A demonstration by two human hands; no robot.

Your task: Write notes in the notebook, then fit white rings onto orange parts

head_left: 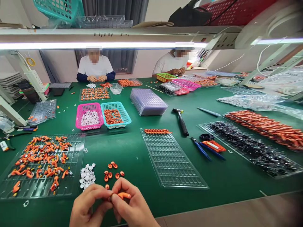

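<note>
Surface: green work mat [132,151] covered the long table, two seated people at its far side.
Fingers: the left hand [86,205] and right hand [132,206] met at the near edge, fingertips pinched together on a small orange curved plastic piece [123,195]; the left fingers were closed against its end.
Just beyond: loose orange rings [113,171] and a heap of white round caps [87,176] lay on the mat, touching neither hand.
Open room: bare mat stretched between the hands and the clear gridded tray [172,160], which held only one row of orange pieces along its far edge.
Left tray: clear compartment tray [75,151] scattered with orange hooked parts.
Baskets: pink basket [80,118] held white caps; teal basket [126,118] held orange rings.
Right side: black-headed hammer [181,121] and blue-handled pliers [201,148] lay well apart from the hands.
</note>
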